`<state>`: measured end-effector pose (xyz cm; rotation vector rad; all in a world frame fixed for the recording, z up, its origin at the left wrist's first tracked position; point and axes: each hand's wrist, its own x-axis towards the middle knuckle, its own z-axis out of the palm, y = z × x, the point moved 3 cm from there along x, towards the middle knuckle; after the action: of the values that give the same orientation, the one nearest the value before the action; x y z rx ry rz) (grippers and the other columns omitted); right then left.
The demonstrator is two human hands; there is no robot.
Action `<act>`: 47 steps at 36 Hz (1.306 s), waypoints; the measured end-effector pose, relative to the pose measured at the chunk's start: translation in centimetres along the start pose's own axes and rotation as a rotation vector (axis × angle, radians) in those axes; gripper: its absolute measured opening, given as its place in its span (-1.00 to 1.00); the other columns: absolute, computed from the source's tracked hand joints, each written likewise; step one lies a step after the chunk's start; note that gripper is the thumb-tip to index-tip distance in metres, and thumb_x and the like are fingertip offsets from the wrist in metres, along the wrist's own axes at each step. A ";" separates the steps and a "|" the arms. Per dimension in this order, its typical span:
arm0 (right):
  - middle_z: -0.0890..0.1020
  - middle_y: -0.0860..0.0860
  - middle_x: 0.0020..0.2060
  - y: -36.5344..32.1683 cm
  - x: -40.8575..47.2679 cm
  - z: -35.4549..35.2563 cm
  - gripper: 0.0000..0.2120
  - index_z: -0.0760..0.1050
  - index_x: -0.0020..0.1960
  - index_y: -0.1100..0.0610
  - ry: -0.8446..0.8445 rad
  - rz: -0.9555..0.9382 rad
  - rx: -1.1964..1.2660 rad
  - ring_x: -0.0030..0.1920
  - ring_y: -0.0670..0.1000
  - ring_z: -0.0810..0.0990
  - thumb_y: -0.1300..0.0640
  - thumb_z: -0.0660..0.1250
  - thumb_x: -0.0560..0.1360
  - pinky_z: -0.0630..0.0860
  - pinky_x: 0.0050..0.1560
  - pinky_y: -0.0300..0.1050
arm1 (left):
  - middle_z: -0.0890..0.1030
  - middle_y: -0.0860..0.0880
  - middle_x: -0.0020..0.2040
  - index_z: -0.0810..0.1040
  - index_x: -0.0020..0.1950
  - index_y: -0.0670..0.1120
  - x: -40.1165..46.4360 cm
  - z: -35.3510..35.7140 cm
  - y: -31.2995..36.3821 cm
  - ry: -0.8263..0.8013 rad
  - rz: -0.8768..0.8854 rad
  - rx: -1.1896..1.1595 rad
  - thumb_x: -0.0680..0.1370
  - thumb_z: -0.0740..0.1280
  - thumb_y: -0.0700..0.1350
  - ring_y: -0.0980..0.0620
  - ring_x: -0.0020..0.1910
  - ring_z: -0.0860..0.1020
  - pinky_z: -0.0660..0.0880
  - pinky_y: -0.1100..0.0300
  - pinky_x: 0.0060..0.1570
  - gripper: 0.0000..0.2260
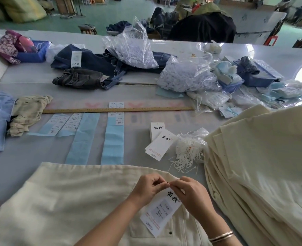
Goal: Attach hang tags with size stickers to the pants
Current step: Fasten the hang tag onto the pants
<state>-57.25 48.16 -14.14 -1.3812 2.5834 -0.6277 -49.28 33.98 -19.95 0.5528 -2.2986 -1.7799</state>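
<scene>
- Grey worktable (22,160) in a big workshop.
- Hang tag (161,213) on cream pants (66,201), long axis diagonal, top end far-right.
- Left hand (147,188) and right hand (191,194) pinch its top.

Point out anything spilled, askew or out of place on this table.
White strings spill out of their clear bag onto the table beside the spare hang tags. One sticker strip lies slanted. Nothing looks damaged.

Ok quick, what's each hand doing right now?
Left hand: fingers curled, pinching the string at the top of the hang tag.
Right hand: fingers curled too, pinching the same string over the cream pants.
</scene>
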 end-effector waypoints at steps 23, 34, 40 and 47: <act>0.64 0.02 -0.40 2.5 0.3 2.2 -0.92 0.59 -0.24 0.16 -0.174 0.374 0.771 -0.38 -0.12 0.53 0.24 0.48 0.39 0.45 -0.32 -0.28 | 0.58 0.13 -0.39 0.57 -0.27 0.00 -0.6 2.1 0.3 -0.075 -0.151 -0.275 0.55 0.32 -0.04 0.23 -0.33 0.51 0.45 0.36 -0.18 -0.80; 0.50 0.02 0.11 3.7 -0.6 2.7 -0.79 0.52 0.09 0.04 0.181 0.524 0.610 -0.20 -0.04 0.59 0.27 0.34 0.50 0.45 -0.21 -0.38 | 0.59 -0.13 0.10 0.62 0.10 -0.17 -1.8 -5.5 -3.4 0.326 -0.195 0.324 0.57 0.31 -0.17 -0.09 0.12 0.54 0.43 0.13 0.17 -0.83; 0.35 0.07 0.27 -0.3 -1.5 3.5 -0.78 0.56 0.01 0.04 0.185 0.495 0.414 -0.25 -0.09 0.57 0.31 0.35 0.47 0.43 -0.02 -0.20 | 0.39 -0.33 0.33 0.50 0.28 -0.27 -11.6 -20.8 -9.5 0.848 -0.563 0.681 0.37 0.52 -0.21 -0.37 0.24 0.38 0.34 -0.22 0.19 -0.49; 0.30 -0.03 0.34 -11.0 -0.2 8.3 -0.78 0.51 0.13 -0.03 -0.180 0.052 0.264 -0.17 -0.20 0.51 0.17 0.31 0.51 0.35 -0.07 -0.44 | 0.38 -0.32 0.37 0.31 0.40 -0.28 -19.2 -29.5 -13.1 0.764 -1.024 0.495 0.38 0.47 0.17 -0.32 0.32 0.38 0.36 -0.13 0.26 -0.22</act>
<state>-46.08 40.51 -16.94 -1.2226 2.2922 -0.7662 -18.69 12.43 -23.11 2.3049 -1.9136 -0.8220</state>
